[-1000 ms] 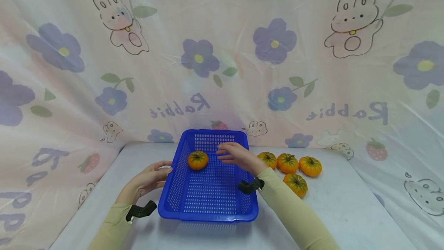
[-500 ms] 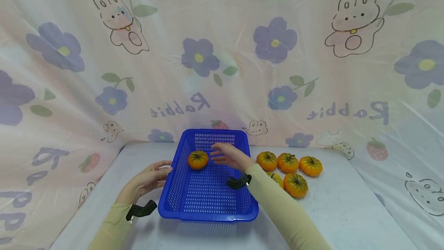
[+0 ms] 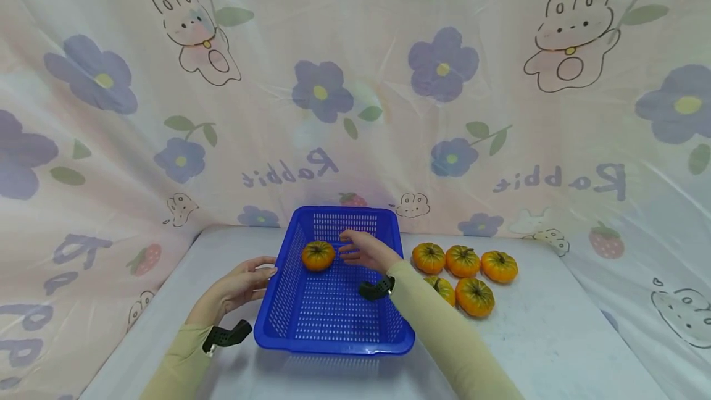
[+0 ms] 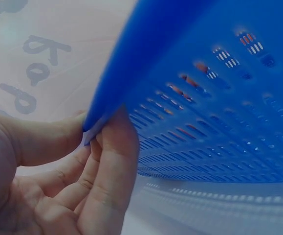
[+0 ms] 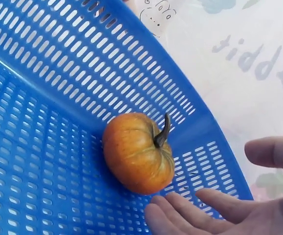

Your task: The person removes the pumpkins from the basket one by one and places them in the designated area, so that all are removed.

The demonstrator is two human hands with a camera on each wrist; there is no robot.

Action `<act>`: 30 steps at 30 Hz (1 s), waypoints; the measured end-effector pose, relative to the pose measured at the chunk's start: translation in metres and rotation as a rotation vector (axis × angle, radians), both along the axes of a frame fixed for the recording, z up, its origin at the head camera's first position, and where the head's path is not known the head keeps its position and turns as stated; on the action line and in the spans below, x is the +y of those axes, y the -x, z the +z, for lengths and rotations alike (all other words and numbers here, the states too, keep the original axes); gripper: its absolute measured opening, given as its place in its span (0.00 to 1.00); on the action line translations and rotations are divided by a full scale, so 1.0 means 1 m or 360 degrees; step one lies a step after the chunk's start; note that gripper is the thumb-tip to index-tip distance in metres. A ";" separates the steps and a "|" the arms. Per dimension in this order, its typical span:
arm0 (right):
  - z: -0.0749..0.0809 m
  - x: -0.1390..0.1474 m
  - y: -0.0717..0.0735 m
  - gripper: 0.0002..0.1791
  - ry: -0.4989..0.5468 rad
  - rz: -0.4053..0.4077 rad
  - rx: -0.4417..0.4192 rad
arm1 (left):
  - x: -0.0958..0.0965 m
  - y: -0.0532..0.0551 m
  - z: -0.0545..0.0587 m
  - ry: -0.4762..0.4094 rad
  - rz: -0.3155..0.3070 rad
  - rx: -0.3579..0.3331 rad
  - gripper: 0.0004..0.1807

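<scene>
A blue plastic basket with slotted walls stands on the table. At its left rim, my left hand pinches the edge between thumb and index finger, as the left wrist view shows up close. Inside the basket, near its far left part, sits a small orange pumpkin with a dark stem. My right hand is over the basket, just right of that pumpkin. In the right wrist view its fingers extend loosely below the pumpkin with the thumb apart, holding nothing.
Several more small pumpkins lie grouped on the white table right of the basket, one partly behind my right sleeve. A patterned curtain with rabbits and flowers hangs behind the table.
My right hand has moved left over the basket, closer to the pumpkin inside. Its sleeve has uncovered part of another pumpkin on the table. The left hand stays on the rim.
</scene>
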State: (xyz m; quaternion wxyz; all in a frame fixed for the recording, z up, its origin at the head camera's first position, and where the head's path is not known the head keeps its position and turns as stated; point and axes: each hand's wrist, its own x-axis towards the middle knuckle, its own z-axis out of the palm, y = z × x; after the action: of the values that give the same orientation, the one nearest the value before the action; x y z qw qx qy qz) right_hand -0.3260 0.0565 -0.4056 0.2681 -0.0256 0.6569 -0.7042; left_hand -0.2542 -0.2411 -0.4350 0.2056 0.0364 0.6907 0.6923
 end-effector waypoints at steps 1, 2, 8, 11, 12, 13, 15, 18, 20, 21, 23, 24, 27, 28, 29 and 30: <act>0.000 -0.001 0.001 0.28 -0.0007 0.0000 0.0000 | 0.000 0.000 0.000 -0.0003 -0.0001 0.0000 0.27; -0.001 -0.002 0.001 0.29 -0.0016 -0.0001 0.0003 | 0.000 0.000 0.000 -0.0004 -0.0003 0.0000 0.27; -0.005 -0.007 0.004 0.30 -0.0098 0.0000 0.0046 | 0.000 0.001 -0.002 -0.0010 -0.0014 0.0004 0.27; -0.007 -0.009 0.005 0.31 -0.0110 0.0003 0.0035 | 0.000 0.001 -0.002 -0.0013 -0.0014 0.0005 0.27; -0.007 -0.010 0.005 0.32 -0.0107 0.0005 0.0025 | -0.001 0.001 -0.002 -0.0014 -0.0016 0.0005 0.27; -0.007 -0.010 0.006 0.32 -0.0099 0.0000 0.0011 | -0.001 0.001 -0.001 -0.0015 -0.0017 0.0005 0.27; -0.008 -0.009 0.007 0.32 -0.0081 -0.0002 -0.0013 | 0.000 0.001 -0.001 -0.0020 -0.0017 0.0002 0.27; -0.009 -0.008 0.008 0.33 -0.0055 -0.0004 -0.0045 | 0.000 0.000 0.001 -0.0027 -0.0027 0.0003 0.26; -0.010 -0.009 0.009 0.33 -0.0048 0.0002 -0.0059 | 0.000 -0.001 0.002 -0.0036 -0.0040 0.0010 0.26; -0.012 -0.009 0.010 0.34 -0.0050 0.0010 -0.0058 | 0.000 -0.001 0.003 -0.0040 -0.0047 0.0013 0.26; -0.014 -0.011 0.010 0.34 -0.0062 0.0021 -0.0058 | 0.000 -0.002 0.004 -0.0048 -0.0068 0.0020 0.25; -0.015 -0.012 0.010 0.34 -0.0066 0.0021 -0.0062 | -0.001 -0.002 0.004 -0.0049 -0.0079 0.0025 0.26; -0.017 -0.015 0.010 0.35 -0.0080 0.0011 -0.0060 | 0.000 -0.002 0.003 -0.0049 -0.0075 0.0019 0.26; -0.017 -0.016 0.010 0.35 -0.0079 0.0004 -0.0067 | 0.000 -0.002 0.003 -0.0041 -0.0068 0.0015 0.26; -0.018 -0.016 0.010 0.35 -0.0073 -0.0002 -0.0077 | 0.000 -0.001 0.003 -0.0032 -0.0060 0.0009 0.26; -0.018 -0.017 0.011 0.35 -0.0068 -0.0008 -0.0082 | 0.000 -0.001 0.002 -0.0025 -0.0051 0.0004 0.26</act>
State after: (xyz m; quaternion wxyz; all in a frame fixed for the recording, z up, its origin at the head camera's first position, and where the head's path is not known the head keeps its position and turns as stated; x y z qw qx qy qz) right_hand -0.3365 0.0395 -0.4239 0.2837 -0.0001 0.6648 -0.6911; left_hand -0.2532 -0.2414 -0.4327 0.2155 0.0502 0.6849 0.6943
